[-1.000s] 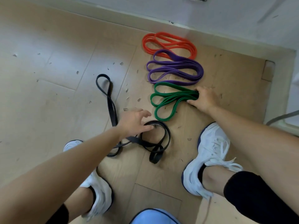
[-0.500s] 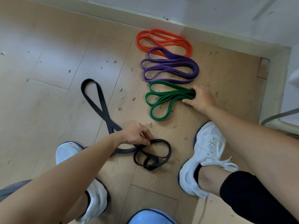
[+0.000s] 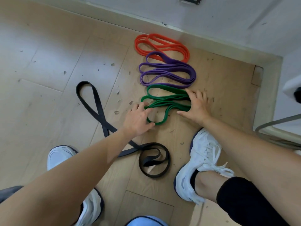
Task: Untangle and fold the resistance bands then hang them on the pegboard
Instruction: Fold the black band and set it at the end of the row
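Three folded resistance bands lie in a row on the wooden floor: orange [image 3: 187, 53] nearest the wall, purple [image 3: 193, 75] in the middle, green [image 3: 162, 103] closest to me. My right hand [image 3: 197, 108] presses down on the green band's right fold. My left hand [image 3: 138, 119] has its fingers and thumb around the green band's left loops. A black band [image 3: 97, 101] sprawls unfolded to the left, crossing itself and ending in a loose coil [image 3: 154, 159] between my feet. No pegboard is in view.
My white shoes [image 3: 202, 160] [image 3: 60, 154] stand on either side of the black coil. A skirting board and wall [image 3: 211, 17] run behind the bands. A grey metal tube [image 3: 276, 124] sits at the right edge. Small flakes of debris litter the floor.
My left hand let go of the black band and moved up to the green band's left loops. The black coil now lies loose on the floor. My right hand stayed on the green band.
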`<state>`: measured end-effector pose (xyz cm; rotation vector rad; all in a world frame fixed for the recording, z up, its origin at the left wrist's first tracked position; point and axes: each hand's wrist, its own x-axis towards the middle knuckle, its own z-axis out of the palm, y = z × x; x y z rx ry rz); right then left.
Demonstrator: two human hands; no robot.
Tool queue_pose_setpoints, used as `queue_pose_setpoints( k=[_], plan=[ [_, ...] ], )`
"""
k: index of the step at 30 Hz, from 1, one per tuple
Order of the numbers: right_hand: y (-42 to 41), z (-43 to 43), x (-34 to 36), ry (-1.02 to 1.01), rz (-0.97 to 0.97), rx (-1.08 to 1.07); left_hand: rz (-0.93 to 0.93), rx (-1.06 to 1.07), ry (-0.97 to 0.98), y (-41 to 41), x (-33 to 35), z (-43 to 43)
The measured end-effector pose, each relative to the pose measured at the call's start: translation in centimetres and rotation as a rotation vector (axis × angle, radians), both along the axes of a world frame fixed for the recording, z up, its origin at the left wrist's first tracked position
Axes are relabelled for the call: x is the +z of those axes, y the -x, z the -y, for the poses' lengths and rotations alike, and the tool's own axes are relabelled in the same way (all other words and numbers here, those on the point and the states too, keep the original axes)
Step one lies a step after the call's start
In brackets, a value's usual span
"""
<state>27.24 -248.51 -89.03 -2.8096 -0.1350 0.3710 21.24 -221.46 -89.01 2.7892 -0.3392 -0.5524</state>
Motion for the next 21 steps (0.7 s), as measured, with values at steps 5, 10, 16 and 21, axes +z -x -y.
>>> queue_pose_setpoints(
  k=[5,10,16,21],
  plan=[
    [5.6,-3.7,0.1,-0.167,0.173,0.358,0.009,-0.074,0.143,2.7,0.3,-3.9],
    [12.4,-8.6,-0.3,-0.16,-0.301,0.424,-0.056,-0.183,0.182,6.8,-0.1,-7.4],
    [14.1,-11.5,0.5,-0.128,-0.446,0.334,-0.068,-0.263,0.049,8.9,-1.0,-8.4],
    [13.2,-12.4,1.5,-0.335,-0.699,0.252,-0.389,0.006,0.231,5.8,2.6,-8.4]
  ],
)
